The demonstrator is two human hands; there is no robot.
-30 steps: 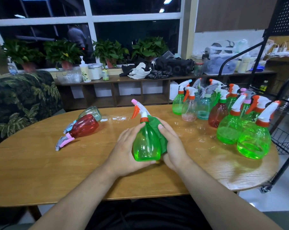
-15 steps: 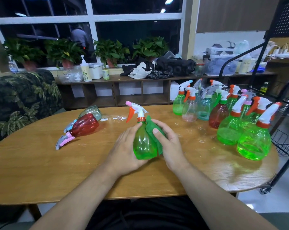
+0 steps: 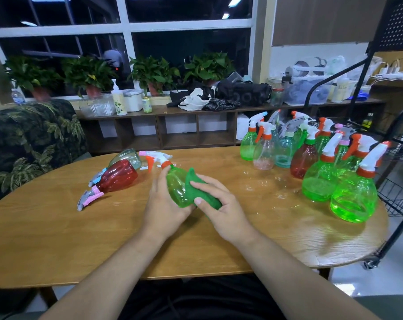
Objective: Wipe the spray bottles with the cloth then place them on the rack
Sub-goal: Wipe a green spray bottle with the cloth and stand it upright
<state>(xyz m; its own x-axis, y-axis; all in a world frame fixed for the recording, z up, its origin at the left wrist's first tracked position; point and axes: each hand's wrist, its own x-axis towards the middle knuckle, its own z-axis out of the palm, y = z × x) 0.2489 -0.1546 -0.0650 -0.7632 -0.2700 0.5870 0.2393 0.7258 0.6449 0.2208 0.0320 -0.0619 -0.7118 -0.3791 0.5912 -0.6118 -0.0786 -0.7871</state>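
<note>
Left hand [image 3: 163, 209] grips green bottle [image 3: 177, 188]; right hand [image 3: 221, 211] presses cloth [image 3: 200, 192] against it.

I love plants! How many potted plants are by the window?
4, in a row, left to right: the far-left plant, the second plant, the third plant and the right plant. None looks hidden.

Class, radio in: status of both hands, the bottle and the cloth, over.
Left hand grips green bottle, nozzle tilted left. Right hand presses green cloth on its side. Red bottle lies clear, left.
</note>
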